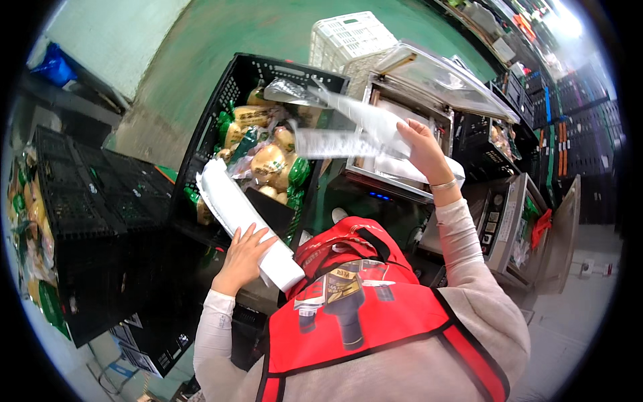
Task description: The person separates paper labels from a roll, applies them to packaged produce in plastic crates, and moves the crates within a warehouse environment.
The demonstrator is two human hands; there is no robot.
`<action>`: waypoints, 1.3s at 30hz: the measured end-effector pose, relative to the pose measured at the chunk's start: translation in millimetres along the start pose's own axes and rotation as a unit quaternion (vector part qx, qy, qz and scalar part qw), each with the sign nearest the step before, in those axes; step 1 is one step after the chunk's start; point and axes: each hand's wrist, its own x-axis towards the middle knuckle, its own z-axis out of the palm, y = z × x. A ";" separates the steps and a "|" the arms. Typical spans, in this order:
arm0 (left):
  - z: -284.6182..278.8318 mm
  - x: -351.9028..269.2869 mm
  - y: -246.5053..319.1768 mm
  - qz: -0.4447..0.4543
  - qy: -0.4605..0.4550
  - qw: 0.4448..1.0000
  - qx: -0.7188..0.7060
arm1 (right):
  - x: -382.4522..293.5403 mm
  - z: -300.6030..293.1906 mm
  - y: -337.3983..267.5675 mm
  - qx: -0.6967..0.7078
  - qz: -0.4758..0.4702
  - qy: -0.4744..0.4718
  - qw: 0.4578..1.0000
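Observation:
My left hand (pixel 244 259) lies with its fingers spread over a long white folded bundle (pixel 261 236), seemingly of paper or film. That bundle slants from inside a black plastic crate (pixel 200 131) down to my red apron (pixel 351 321). Pinched in my right hand (pixel 421 145) is a thin white strip (pixel 361 113), blurred, with its loose ends over the crate. Clear bags of round pale-yellow vegetables (pixel 269 163), some with green printed ends, fill the crate. Beneath my right hand stands a metal chamber vacuum sealer (pixel 389 176), its clear lid (pixel 442 75) raised.
A white plastic crate (pixel 351 37) stands beyond the sealer. Stacked black crates (pixel 95 186) rise at my left, more black crates (pixel 582 130) at far right. Right of me sits a second metal machine (pixel 502 221) with its lid up and a red item (pixel 541 228) on it.

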 end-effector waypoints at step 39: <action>46.0 138.7 187.6 -0.037 0.041 0.995 -0.086 | -62.3 -378.1 94.6 -0.623 0.221 0.430 0.615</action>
